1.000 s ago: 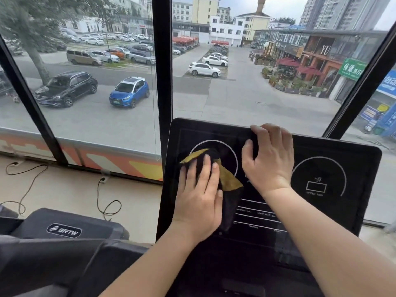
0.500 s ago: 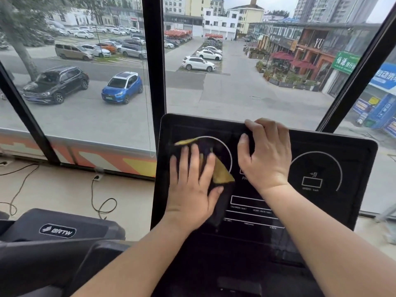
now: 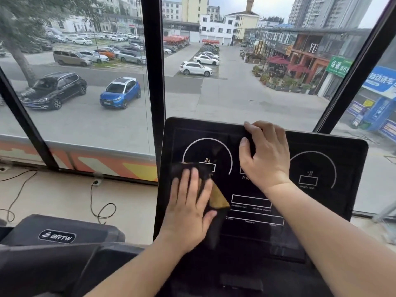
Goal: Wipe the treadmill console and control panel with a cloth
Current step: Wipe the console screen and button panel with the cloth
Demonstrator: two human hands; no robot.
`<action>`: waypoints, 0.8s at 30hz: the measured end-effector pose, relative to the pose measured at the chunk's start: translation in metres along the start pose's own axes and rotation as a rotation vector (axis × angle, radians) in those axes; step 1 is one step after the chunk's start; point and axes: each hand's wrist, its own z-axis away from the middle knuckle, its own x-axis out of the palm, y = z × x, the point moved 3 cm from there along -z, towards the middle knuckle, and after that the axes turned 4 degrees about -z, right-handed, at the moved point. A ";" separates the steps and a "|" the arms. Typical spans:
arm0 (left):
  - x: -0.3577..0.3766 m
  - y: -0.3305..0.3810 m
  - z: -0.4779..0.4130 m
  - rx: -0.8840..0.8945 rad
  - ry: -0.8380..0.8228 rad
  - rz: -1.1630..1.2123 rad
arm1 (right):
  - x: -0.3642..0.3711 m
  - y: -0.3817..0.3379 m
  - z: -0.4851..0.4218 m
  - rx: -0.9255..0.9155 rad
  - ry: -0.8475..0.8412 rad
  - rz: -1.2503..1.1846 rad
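The treadmill console (image 3: pixel 321 211) is a black glossy panel with two white dial outlines and several white boxes. My left hand (image 3: pixel 188 211) lies flat on a dark cloth with a yellow corner (image 3: pixel 217 200), pressing it against the panel's lower left, below the left dial. My right hand (image 3: pixel 264 155) grips the console's top edge at the middle, fingers curled over the rim. Most of the cloth is hidden under my left hand.
A second black treadmill with a BRTW badge (image 3: pixel 56 235) stands at the lower left. Cables (image 3: pixel 100 202) trail over the tan floor under the window. A black window post (image 3: pixel 153 61) rises just behind the console's left edge. Glass panes look onto a car park.
My left hand has slid the cloth leftward and down across the panel, uncovering the left dial. My right hand has stayed on the top edge.
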 end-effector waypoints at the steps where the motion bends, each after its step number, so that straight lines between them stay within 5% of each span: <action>1: 0.006 0.010 0.017 0.090 -0.030 -0.006 | -0.006 0.002 0.000 -0.016 -0.058 -0.008; 4: -0.003 -0.006 -0.003 0.233 -0.028 -0.064 | -0.031 0.018 0.001 -0.069 -0.197 0.031; 11: -0.051 -0.005 -0.113 -0.178 0.068 0.000 | -0.083 0.106 0.015 0.195 -0.191 0.322; 15: -0.017 0.076 -0.062 0.096 -0.007 -0.027 | -0.099 0.129 0.026 0.137 -0.210 0.302; 19: -0.029 0.082 -0.087 0.321 -0.046 -0.153 | -0.116 0.149 0.017 0.212 -0.201 0.137; 24: -0.059 0.099 -0.153 0.023 0.016 -0.042 | -0.121 0.164 0.018 0.184 -0.194 0.038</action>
